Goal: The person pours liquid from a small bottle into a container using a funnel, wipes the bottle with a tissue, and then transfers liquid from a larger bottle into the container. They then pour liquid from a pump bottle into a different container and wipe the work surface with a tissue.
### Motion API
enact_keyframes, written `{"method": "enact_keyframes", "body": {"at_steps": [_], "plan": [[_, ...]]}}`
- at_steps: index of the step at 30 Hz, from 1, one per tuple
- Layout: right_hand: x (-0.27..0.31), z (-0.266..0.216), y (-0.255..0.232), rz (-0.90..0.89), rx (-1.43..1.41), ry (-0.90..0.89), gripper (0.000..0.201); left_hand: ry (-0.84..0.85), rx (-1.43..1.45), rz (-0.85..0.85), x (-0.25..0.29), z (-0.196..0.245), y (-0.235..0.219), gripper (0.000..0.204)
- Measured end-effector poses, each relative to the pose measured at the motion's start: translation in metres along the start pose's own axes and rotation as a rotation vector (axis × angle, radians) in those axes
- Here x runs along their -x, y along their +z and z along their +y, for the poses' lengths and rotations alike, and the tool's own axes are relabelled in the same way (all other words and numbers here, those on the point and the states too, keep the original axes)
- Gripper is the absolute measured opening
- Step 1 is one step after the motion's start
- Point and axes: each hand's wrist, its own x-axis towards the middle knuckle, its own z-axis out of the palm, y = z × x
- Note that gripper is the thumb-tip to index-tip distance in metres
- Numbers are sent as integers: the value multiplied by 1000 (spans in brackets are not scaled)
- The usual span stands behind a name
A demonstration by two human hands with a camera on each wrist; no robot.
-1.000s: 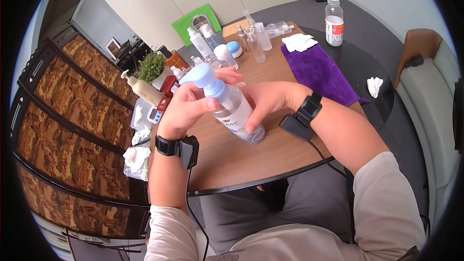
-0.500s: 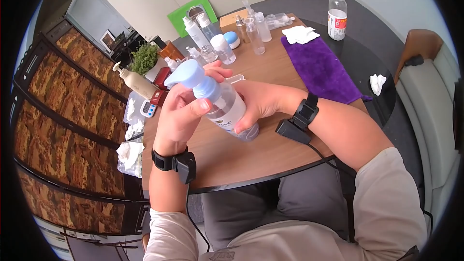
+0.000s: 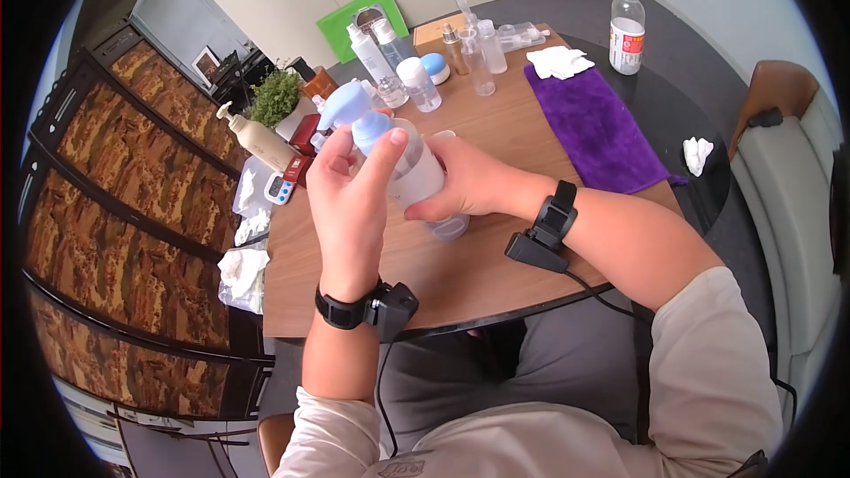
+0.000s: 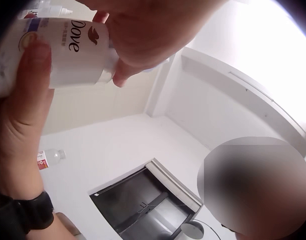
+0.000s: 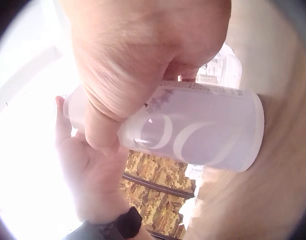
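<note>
A clear Dove pump bottle (image 3: 416, 179) with a light blue pump head (image 3: 347, 104) is tilted over the table, its top leaning to the left. My left hand (image 3: 348, 208) grips the blue collar (image 3: 372, 130) below the pump head, thumb on the near side. My right hand (image 3: 474, 175) holds the bottle's body, with the thumb across its front. In the left wrist view the Dove label (image 4: 75, 42) shows between the two hands. The base of the bottle (image 5: 248, 132) is close over the tabletop in the right wrist view.
Several small clear bottles (image 3: 425, 93) and a blue-lidded jar (image 3: 435, 67) stand at the back. A beige pump bottle (image 3: 261, 142) and a small timer (image 3: 280, 188) are on the left. On the right are a purple cloth (image 3: 598, 137), white tissue (image 3: 560, 62) and a capped bottle (image 3: 627, 35).
My left hand has turned at the collar, its thumb swinging upward and its wrist moving right. The bottle has shifted slightly up and left, and its Dove lettering no longer shows in the head view.
</note>
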Motion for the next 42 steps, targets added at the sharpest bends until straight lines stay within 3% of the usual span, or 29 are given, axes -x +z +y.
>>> {"method": "enact_keyframes", "body": {"at_steps": [3,5,6,7,9,13,15,18,19,23,28,34,38,42], "plan": [[0,2,-4,-19,-3,30,66,10,21,-13,-7,-4,-3,41],[-1,4,-11,-77,-26,28,65,-29,452,-335,-25,-4,-25,59],[-1,3,-13,-135,-52,25,63,-16,384,-474,-37,-5,-36,70],[-1,3,-15,-134,-53,23,63,-16,382,-475,-47,-7,-43,70],[-1,0,-17,-204,-60,52,60,-94,399,-791,-61,-6,-47,70],[2,0,-21,-219,-82,56,57,-48,308,-866,-77,-5,-42,71],[1,-1,-21,-208,-50,35,58,-78,354,-833,-74,-4,-42,70],[1,-1,-17,-154,-40,13,59,-170,315,-609,-62,-1,-44,73],[1,0,-16,-150,-43,16,59,-175,316,-612,-57,-5,-41,73],[-1,6,-11,-154,-114,0,60,-106,432,-427,-34,-4,-33,62],[-1,2,-9,-135,-95,-18,61,-48,227,-218,-22,7,-23,57],[-1,1,-2,25,31,-16,65,58,82,2,-8,7,-5,55],[0,1,-3,9,11,-5,67,112,-109,17,-9,3,-6,55],[-1,1,-10,-68,-21,10,69,22,279,-315,-27,1,-24,57]]}}
